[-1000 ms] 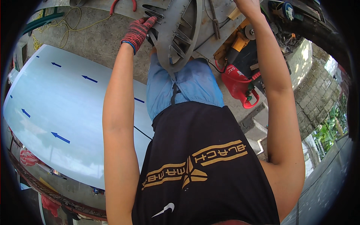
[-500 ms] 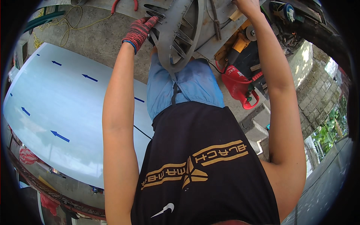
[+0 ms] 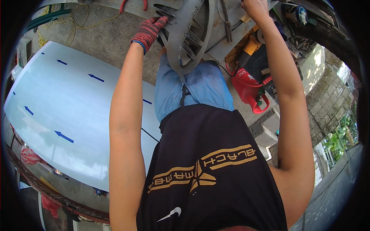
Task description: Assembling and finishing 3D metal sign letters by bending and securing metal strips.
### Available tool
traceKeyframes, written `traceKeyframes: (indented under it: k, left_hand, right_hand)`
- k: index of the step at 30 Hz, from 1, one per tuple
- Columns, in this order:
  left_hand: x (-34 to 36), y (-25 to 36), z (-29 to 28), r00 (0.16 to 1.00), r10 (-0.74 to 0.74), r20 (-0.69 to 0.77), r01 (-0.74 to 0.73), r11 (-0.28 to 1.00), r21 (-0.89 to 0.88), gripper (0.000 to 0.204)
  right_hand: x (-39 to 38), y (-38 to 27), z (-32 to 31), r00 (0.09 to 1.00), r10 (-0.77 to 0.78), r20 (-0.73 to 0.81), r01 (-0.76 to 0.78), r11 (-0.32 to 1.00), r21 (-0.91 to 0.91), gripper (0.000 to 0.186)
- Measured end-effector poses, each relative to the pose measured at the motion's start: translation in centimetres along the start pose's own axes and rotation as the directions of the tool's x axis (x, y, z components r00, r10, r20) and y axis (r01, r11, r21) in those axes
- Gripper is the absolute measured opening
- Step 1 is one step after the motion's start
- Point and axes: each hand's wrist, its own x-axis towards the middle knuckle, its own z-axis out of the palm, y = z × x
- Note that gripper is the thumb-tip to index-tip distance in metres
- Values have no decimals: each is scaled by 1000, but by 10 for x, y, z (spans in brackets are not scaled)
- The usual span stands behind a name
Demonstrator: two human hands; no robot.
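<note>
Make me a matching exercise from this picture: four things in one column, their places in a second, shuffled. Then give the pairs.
1. red knit-gloved left hand
2. bare right hand
3. red plastic canister
4. large white sheet with blue arrows

A. on the ground at the person's left
B. top edge, right of the metal part
C. on the curved grey slotted metal part
D. on the ground, right of the blue shorts

Pairs: 1-C, 2-B, 3-D, 4-A

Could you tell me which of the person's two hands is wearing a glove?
The left hand wears a red knitted work glove with a blue cuff and rests on the grey slotted metal part. The right hand, further right on the workbench, is bare.
</note>
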Motion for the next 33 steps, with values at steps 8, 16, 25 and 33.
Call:
traceKeyframes:
  k: [8, 16, 25, 33]
  left_hand:
    - [7, 0, 3, 1000, 17, 22, -17, 1000, -20, 62]
    - [6, 1, 2, 997, 48, 64, -49, 999, 13, 57]
    - [6, -8, -2, 997, 79, 26, -80, 996, 34, 56]
    - [7, -9, -1, 994, 111, 15, -112, 993, 44, 55]
  right_hand:
    - [-5, -45, -57, 983, 178, -52, -160, 957, 244, 12]
    - [-46, -179, -40, 985, 12, -174, 61, 909, 412, 10]
    - [-42, -223, -18, 993, 23, -115, 14, 951, 310, 12]
    - [-32, -235, -5, 993, 106, -60, -82, 943, 321, 6]
